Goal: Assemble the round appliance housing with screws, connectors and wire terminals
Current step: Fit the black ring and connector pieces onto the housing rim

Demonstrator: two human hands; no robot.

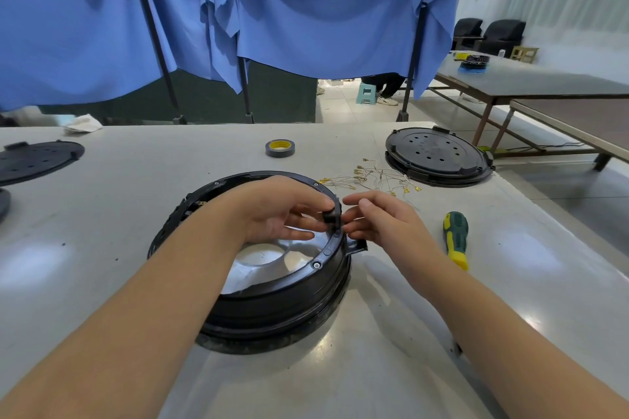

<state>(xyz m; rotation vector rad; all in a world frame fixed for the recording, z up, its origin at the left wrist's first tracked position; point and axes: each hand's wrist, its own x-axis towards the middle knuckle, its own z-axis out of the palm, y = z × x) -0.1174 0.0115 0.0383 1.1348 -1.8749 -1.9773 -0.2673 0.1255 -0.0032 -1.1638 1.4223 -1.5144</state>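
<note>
The round black appliance housing (pixel 272 289) sits open side up on the pale grey worktable (pixel 102 265), straight under both hands, with a shiny metal liner (pixel 269 258) showing inside its ring and small screws seated along the rim. A small black connector block (pixel 329 216) rests at the rim's right edge. The left hand (pixel 275 214) reaches over the opening and pinches that block between thumb and forefinger, the remaining fingers stretched loosely below it across the liner. The right hand (pixel 377 219) meets it from outside the rim, its fingers lightly curled with the tips touching or just beside the block; whether they actually grip it cannot be told. A short black tab (pixel 357 246) juts from the housing wall just below the right fingertips.

Just past the right hand's knuckles lies a loose tangle of thin white wires with brass terminals (pixel 371 178). A green and yellow screwdriver (pixel 456 238) lies near the right wrist on its outer side. Beyond the wires a black perforated round cover (pixel 437 155) rests flat, and another such cover (pixel 37 160) lies well away past the left forearm. A roll of dark tape (pixel 279 148) stands beyond both hands. Blue cloth (pixel 238 17) hangs over dark poles behind the table.
</note>
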